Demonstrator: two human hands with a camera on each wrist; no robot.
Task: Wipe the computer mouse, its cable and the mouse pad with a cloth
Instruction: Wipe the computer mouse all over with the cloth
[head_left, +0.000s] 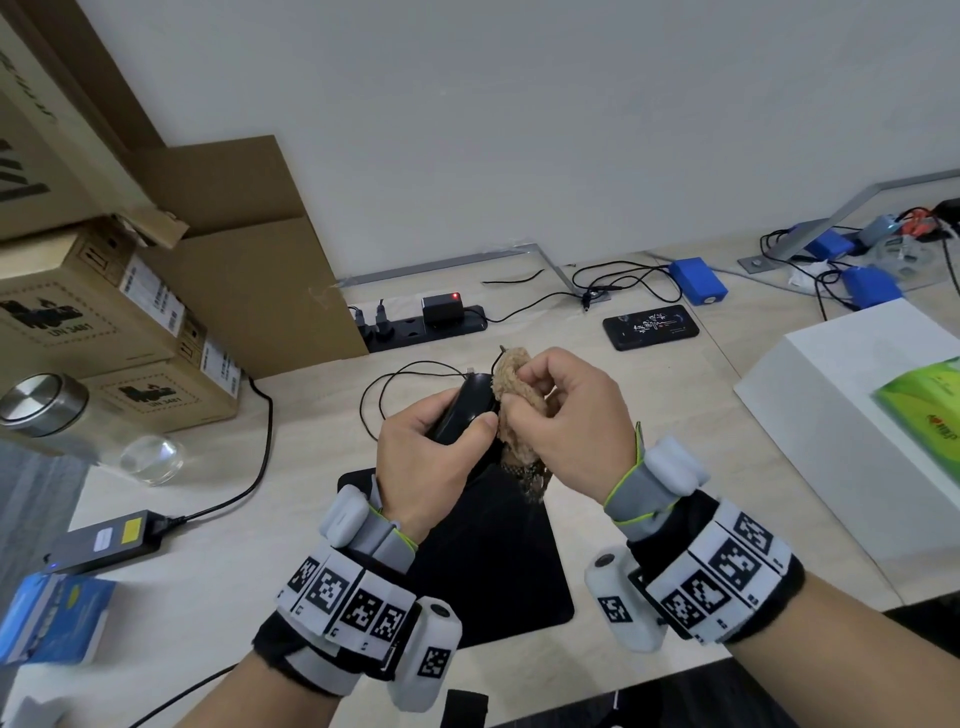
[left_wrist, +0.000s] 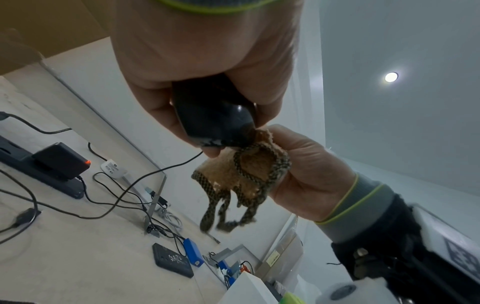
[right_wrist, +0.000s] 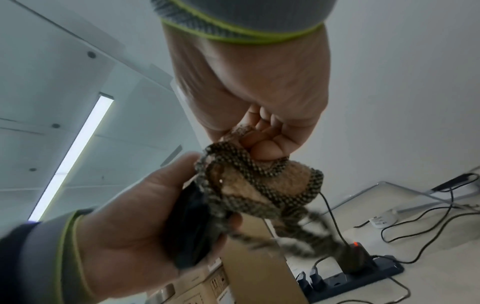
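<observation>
Left hand fingers wrapped around the black mouse, lifted off the mouse pad. Right hand fingers bunched on the tan cloth, pressed to the mouse's right side. Mouse cable loops on the bench behind.

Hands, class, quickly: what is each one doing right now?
Left hand: grips the mouse, lifted above the pad.
Right hand: pinches the cloth against the mouse.
</observation>
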